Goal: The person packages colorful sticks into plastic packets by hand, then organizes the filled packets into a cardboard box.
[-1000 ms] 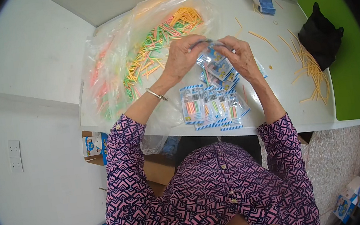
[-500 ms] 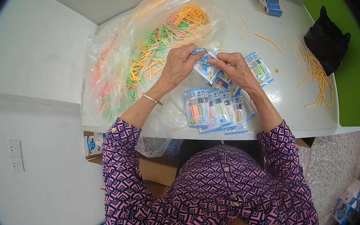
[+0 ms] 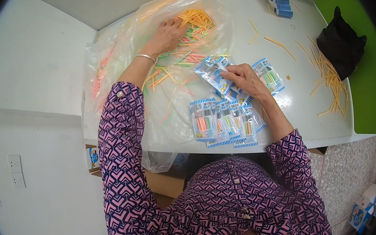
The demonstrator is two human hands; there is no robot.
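Note:
My left hand [image 3: 166,36] reaches over a heap of short thin coloured sticks [image 3: 196,22], orange, green and pink, lying in a large clear plastic bag [image 3: 152,15]. Its fingers are apart, with the tips among the sticks. Between thumb and fingers, my right hand [image 3: 244,80] pinches a small blue-and-white plastic packet [image 3: 215,75] above the table. Below that hand, several overlapping clear packets [image 3: 204,121] with blue striped edges show coloured sticks inside. One more filled packet [image 3: 268,76] lies just right of my right hand.
Long pale-orange sticks [image 3: 331,82] lie scattered at the table's right side, beside a black bag [image 3: 341,41]. A stack of small blue-and-white boxes [image 3: 279,3] stands at the back right. A wall borders the left, a green panel [image 3: 371,93] the right.
My left hand has let go of the packet and moved up and left to the stick heap. My right hand still holds the packet, almost in the same place.

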